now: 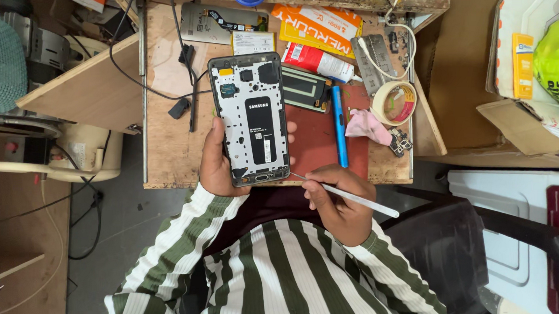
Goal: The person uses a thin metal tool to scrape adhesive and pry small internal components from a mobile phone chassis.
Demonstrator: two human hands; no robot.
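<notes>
My left hand [214, 163] holds an opened smartphone [251, 117] upright, its back cover off and the white inner frame and black battery showing. My right hand [341, 201] grips a thin white tool [354, 197] like a pen, its fine tip touching the phone's lower right corner. Both hands hover over the near edge of a small wooden workbench [166, 132]. My sleeves are green and white striped.
On the bench lie a dark red mat [318, 143], a blue pen-like tool [340, 125], a pink cloth [367, 124], a tape roll [394, 102], a red and white tube [316, 60], an orange packet [318, 26] and black cables [185, 75]. A black chair [478, 263] stands at right.
</notes>
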